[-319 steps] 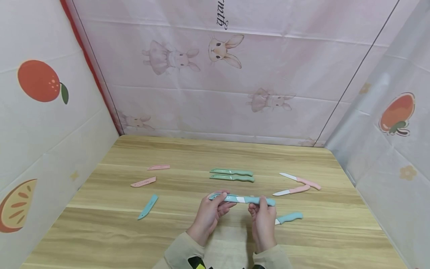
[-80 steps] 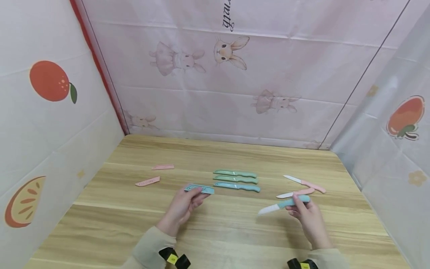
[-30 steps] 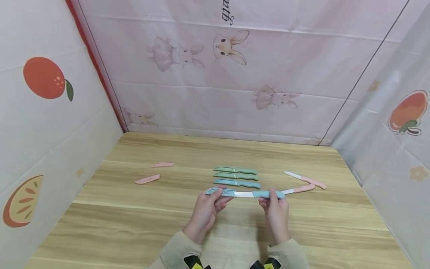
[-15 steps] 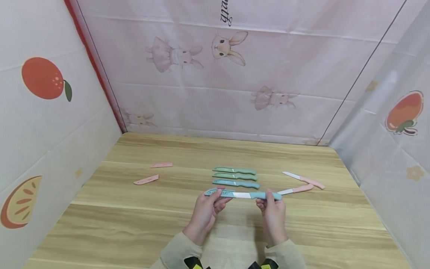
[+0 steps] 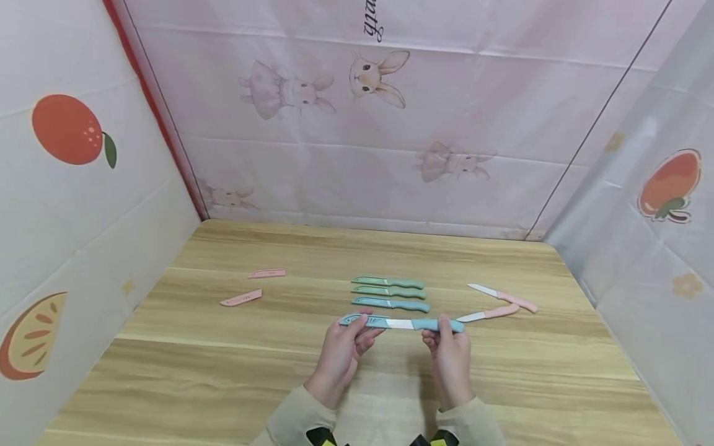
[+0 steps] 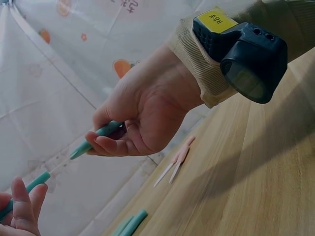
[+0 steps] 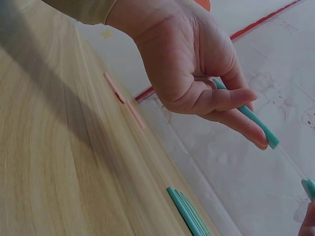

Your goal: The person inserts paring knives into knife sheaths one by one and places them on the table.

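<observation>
My left hand (image 5: 338,356) pinches a light-blue knife sheath (image 5: 365,321) between thumb and fingers. My right hand (image 5: 453,365) grips the matching blue handle of a paring knife (image 5: 426,324). Its white blade points left, the tip hidden inside the sheath and a short stretch bare between the two hands. Both parts are held level above the table. In the left wrist view, the right hand (image 6: 147,105) curls round the handle (image 6: 93,140). The right wrist view has the left hand (image 7: 189,61) pinching the sheath (image 7: 258,123).
Behind the hands, two green sheathed knives (image 5: 387,290) and one blue sheathed knife (image 5: 409,305) lie in a row. Two bare pink knives (image 5: 502,310) touch at the right. Two pink sheaths (image 5: 242,298) lie at the left. Patterned curtains (image 5: 312,186) wall the wooden table (image 5: 223,371).
The earlier blue sheathed knife has been laid beside the green ones, and the second blue sheath and knife picked up. Over the last second the right hand moved slightly left, leaving less blade showing.
</observation>
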`<state>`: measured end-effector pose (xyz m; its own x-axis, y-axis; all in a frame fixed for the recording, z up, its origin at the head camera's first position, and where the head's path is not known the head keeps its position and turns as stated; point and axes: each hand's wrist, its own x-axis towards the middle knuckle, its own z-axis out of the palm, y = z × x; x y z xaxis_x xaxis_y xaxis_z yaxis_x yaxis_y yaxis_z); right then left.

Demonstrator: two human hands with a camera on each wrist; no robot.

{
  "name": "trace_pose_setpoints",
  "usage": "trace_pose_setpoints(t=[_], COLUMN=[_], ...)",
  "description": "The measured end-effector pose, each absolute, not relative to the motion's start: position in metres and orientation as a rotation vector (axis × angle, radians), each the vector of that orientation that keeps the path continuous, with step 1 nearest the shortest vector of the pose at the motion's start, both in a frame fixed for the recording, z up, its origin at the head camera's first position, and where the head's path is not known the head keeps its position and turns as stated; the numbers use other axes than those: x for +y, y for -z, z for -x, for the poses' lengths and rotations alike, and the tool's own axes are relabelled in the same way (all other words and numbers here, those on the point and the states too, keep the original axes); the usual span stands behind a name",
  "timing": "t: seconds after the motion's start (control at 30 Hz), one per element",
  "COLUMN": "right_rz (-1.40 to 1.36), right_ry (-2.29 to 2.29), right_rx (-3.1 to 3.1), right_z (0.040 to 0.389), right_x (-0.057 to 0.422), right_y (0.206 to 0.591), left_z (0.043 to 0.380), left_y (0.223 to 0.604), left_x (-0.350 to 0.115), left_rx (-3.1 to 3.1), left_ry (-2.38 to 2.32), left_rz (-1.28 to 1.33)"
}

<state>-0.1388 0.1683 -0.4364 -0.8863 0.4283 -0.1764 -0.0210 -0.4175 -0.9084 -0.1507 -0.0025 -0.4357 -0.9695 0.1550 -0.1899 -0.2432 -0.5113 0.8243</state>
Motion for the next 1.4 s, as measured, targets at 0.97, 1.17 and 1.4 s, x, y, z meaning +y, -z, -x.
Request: trace_pose_setpoints(t=[0.97, 1.17, 1.4], right_rz=[0.615, 0.625, 0.642], right_ry=[-2.371, -2.361, -2.367], right_rx=[-1.623, -1.646, -1.641], right_z=[0.136, 0.1362, 0.1368], right_x=[0.1623, 0.1613, 0.16], right_y=[0.4365, 0.4372, 0.4384], left_z=[0.1486, 0.1489, 0.1489], left_y=[0.4371, 0.4368, 0.4387], left_x=[0.0, 0.0004, 0.0011], left_rx=[1.417, 1.442, 1.439], left_ry=[-2.554, -2.535, -2.535], left_rz=[0.106, 0.108, 0.108])
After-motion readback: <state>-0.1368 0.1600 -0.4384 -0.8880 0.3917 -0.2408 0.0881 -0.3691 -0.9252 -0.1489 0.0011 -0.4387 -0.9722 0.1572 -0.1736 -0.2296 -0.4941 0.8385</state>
